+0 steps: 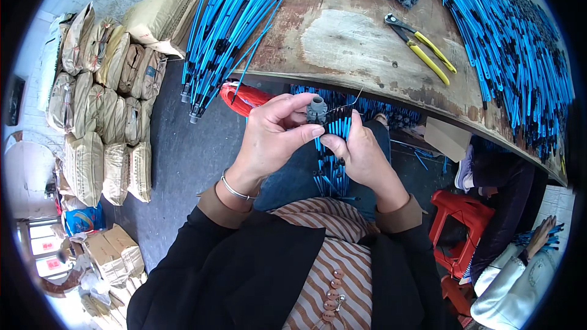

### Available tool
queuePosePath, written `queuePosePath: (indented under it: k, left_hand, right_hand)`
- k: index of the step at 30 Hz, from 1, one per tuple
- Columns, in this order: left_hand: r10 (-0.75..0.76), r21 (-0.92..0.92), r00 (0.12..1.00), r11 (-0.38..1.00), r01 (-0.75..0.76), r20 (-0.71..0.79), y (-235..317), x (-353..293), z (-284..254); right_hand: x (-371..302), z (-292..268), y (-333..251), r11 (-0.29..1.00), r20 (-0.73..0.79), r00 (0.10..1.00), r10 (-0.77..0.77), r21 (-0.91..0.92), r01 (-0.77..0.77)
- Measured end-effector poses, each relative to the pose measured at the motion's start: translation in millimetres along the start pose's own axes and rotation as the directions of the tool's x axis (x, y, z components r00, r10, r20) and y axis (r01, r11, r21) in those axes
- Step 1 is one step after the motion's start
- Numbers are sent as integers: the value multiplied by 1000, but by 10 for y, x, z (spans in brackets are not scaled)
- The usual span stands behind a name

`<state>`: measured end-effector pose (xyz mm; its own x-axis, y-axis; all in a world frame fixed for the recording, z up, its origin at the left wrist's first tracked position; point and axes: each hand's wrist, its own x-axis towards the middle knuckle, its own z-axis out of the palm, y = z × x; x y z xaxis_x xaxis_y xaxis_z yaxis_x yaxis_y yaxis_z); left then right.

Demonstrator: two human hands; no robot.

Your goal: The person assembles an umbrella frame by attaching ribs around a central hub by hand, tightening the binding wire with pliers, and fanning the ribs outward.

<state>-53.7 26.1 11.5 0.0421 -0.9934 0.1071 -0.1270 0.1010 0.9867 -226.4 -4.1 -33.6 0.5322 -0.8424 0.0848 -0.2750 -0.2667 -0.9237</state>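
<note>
"Striped top (347, 249), nearest; what lies beyond?"

"Left hand (272, 137): thumb and fingers pinching one grey ribbed fitting (316, 110). Right hand (365, 154): closed on one bundle of blue rods (339, 126), black-ended, long axis pointing away from the striped top."

"Relation?"

"Fitting just left of the bundle's far end (touching or apart, cannot tell), one thin wire (357, 97) projecting rightward."

"Obscured?"

"Right fingers, behind the bundle; wire's inner end; whether the blue lengths (332, 183) below belong to the same bundle."
</note>
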Motion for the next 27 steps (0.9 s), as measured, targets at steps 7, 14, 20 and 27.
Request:
queuePosePath:
  k: [7,14,20,27]
  left_hand:
    - [-31,29,997,999,29,76,-17,81,-62]
    - [-30,33,994,999,27,109,5,97,-55]
    - [-94,-118,992,988,104,88,-41,111,3]
    - [-16,-147,989,988,38,148,-36,165,-47]
  right_hand:
    - [-10,16,-89,991,-30,1000,4,-134,-8]
    - [5,-52,-83,986,-40,998,-56,-162,49]
    - [-29,40,-52,996,-128,991,-45,-83,34]
    - [-13,-23,-133,981,-79,996,-38,-193,22]
